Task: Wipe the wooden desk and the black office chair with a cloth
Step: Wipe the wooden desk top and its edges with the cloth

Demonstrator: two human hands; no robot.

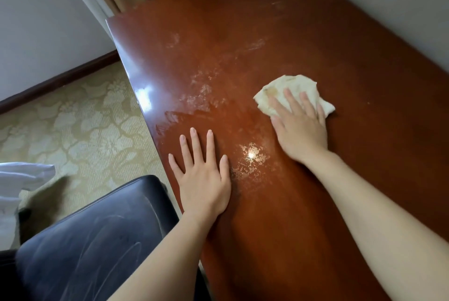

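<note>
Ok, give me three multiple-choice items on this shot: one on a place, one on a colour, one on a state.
1. The cloth lies:
A) in a bucket
B) on the desk, under the right hand
C) on a shelf

2. The chair is:
A) black
B) red
C) white

3. The left hand is:
A) curled in a fist
B) gripping a bottle
C) flat on the desk, fingers spread

Key:
1. B, since straight fingers press the cloth onto the desk top.
2. A, since dark leather shows at lower left.
3. C, since the palm lies down and holds nothing.
</note>
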